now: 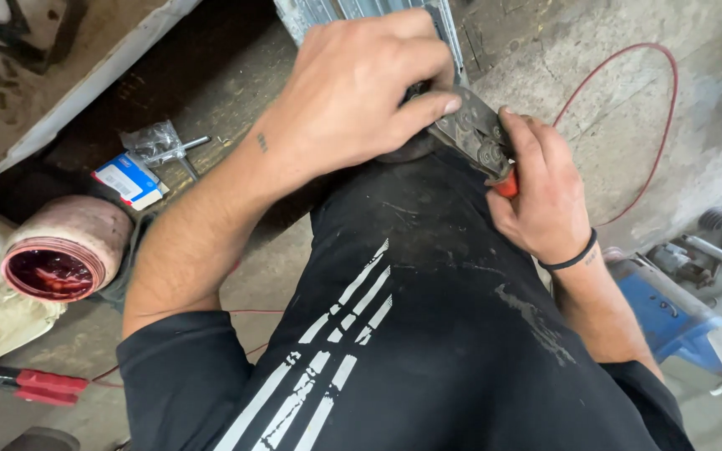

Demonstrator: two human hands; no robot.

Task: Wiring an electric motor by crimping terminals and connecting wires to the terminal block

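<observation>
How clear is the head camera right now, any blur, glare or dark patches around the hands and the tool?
Head view: even daylight with no glare; the left hand and right hand are sharp, as is the grey metal hand tool with red grips. The black trouser leg with white stripes reads dark with little detail, and the frame edges bow from a wide lens.

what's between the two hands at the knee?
In the head view, a grey metal plier-like tool with red handles spans the gap: the left hand presses on its head end, and the right hand grips the handles.

Red-handled metal pliers (482,142) lie tilted, apparently on the knee.
</observation>
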